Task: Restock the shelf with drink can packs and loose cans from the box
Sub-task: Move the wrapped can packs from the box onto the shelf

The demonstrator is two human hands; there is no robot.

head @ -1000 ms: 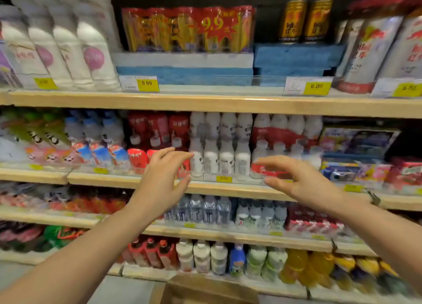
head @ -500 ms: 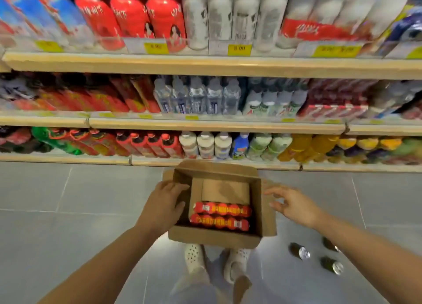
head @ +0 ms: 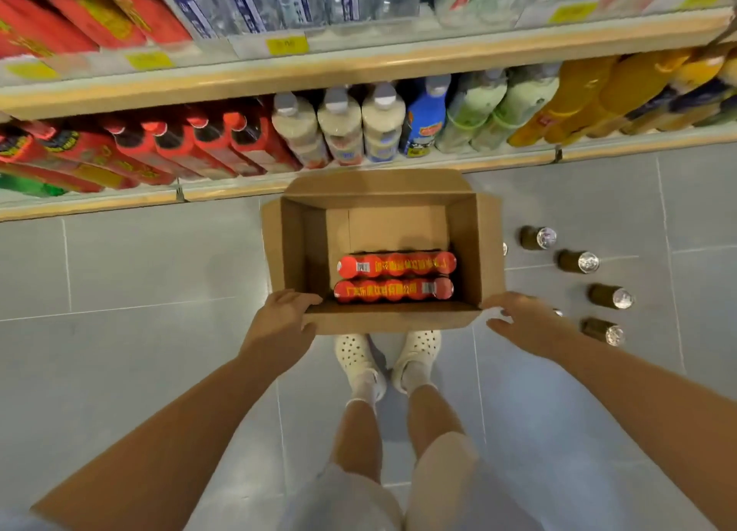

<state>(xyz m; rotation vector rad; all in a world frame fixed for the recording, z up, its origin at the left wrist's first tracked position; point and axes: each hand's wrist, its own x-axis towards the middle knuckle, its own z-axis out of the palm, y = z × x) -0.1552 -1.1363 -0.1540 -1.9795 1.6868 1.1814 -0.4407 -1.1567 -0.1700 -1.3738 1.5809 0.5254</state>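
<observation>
The red can packs [head: 395, 282] lie sideways in the box [head: 489, 251], between the open left hand [head: 279, 323] and open right hand [head: 526, 323]

The box [head: 383, 323] wall hides the can packs' [head: 395, 281] lower parts (labels blurred); upper shelf bottles [head: 279, 0] are cropped
</observation>
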